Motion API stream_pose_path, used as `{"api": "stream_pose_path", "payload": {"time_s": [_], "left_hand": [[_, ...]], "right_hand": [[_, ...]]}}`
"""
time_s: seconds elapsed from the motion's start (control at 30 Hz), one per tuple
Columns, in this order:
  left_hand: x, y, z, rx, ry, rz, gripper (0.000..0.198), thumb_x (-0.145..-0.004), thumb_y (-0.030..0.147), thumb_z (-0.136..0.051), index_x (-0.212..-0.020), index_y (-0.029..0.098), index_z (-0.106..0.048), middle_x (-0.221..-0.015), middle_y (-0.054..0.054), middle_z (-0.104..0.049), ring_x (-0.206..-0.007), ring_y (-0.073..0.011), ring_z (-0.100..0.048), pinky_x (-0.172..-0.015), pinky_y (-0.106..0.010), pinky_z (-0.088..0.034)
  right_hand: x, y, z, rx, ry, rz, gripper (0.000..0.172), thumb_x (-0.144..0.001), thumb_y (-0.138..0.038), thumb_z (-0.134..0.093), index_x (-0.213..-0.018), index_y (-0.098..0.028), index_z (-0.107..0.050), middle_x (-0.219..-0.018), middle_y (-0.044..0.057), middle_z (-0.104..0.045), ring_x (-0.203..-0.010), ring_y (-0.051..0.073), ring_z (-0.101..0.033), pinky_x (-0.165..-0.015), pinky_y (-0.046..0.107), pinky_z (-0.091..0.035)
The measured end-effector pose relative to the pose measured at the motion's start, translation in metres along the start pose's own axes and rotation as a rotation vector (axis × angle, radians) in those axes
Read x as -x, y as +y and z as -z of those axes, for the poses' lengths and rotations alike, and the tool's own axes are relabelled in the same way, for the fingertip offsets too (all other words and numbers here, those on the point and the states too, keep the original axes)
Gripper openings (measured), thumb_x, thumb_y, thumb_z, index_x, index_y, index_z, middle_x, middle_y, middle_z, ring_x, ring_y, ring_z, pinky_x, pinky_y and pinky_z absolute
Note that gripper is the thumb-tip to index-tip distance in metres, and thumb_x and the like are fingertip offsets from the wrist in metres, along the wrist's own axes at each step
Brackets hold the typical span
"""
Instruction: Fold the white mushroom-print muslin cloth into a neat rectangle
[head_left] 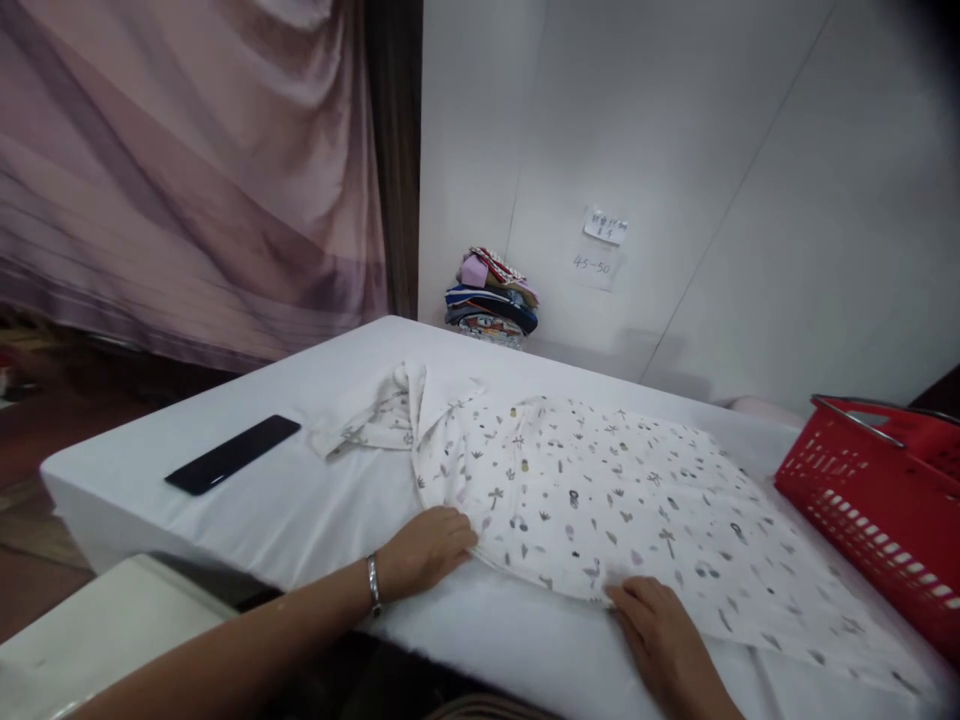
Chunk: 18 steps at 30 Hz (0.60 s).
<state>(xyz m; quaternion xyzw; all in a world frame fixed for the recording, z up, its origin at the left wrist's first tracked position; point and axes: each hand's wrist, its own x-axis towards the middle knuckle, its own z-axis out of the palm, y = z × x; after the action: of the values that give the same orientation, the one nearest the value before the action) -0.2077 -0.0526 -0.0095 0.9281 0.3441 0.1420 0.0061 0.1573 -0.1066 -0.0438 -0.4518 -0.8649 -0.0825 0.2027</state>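
A white cloth with small printed shapes (570,490) lies spread over the white-covered table, its far left part bunched and folded. My left hand (429,548), with a silver bracelet at the wrist, has its fingers closed on the cloth's near edge. Further right along that same edge, my right hand (658,625) pinches the cloth, fingers pressed together. Both hands rest low over the near side of the table.
A black phone (234,454) lies on the table's left part. At the right edge stands a red plastic basket (877,500) with a metal handle. Folded fabrics (491,298) are stacked by the wall behind the table (330,355). A pale surface (112,635) is at lower left.
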Motion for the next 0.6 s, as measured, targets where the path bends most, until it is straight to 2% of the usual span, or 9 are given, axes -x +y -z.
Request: {"api": "stream_pose_path", "payload": {"time_s": [0.13, 0.3, 0.47, 0.6], "left_hand": [[-0.002, 0.003, -0.001, 0.038, 0.004, 0.041, 0.006, -0.084, 0.016, -0.043, -0.082, 0.018, -0.049, -0.084, -0.003, -0.056, -0.077, -0.0162, -0.049, -0.071, -0.029, -0.038], [-0.003, 0.005, -0.003, 0.052, -0.008, 0.068, 0.007, -0.078, 0.013, -0.046, -0.081, 0.019, -0.047, -0.084, -0.002, -0.056, -0.078, -0.0169, -0.049, -0.071, -0.031, -0.038], [-0.005, 0.006, 0.001, 0.033, -0.035, 0.065, 0.006, -0.08, 0.016, -0.047, -0.084, 0.02, -0.048, -0.085, -0.002, -0.056, -0.078, -0.0169, -0.049, -0.07, -0.03, -0.038], [-0.005, 0.001, 0.003, 0.023, -0.023, 0.039, 0.013, -0.08, 0.019, -0.049, -0.093, 0.021, -0.049, -0.086, -0.002, -0.057, -0.08, -0.0169, -0.051, -0.072, -0.03, -0.038]], "right_hand": [[-0.018, -0.017, -0.008, 0.036, 0.033, 0.047, 0.028, -0.085, -0.012, -0.039, -0.105, -0.021, -0.057, -0.087, 0.005, -0.059, -0.077, 0.017, -0.051, -0.068, 0.029, -0.039], [-0.058, -0.053, -0.022, 0.037, 0.024, 0.118, 0.025, -0.083, -0.007, -0.042, -0.1, -0.019, -0.056, -0.082, 0.004, -0.057, -0.073, 0.017, -0.049, -0.065, 0.029, -0.036], [-0.093, -0.085, -0.038, 0.013, 0.044, 0.201, 0.022, -0.082, -0.008, -0.048, -0.099, -0.019, -0.055, -0.08, 0.003, -0.056, -0.073, 0.017, -0.048, -0.066, 0.029, -0.035], [-0.103, -0.095, -0.051, -0.01, 0.11, 0.246, 0.022, -0.08, -0.007, -0.044, -0.096, -0.018, -0.054, -0.076, 0.002, -0.055, -0.068, 0.017, -0.046, -0.062, 0.028, -0.033]]}}
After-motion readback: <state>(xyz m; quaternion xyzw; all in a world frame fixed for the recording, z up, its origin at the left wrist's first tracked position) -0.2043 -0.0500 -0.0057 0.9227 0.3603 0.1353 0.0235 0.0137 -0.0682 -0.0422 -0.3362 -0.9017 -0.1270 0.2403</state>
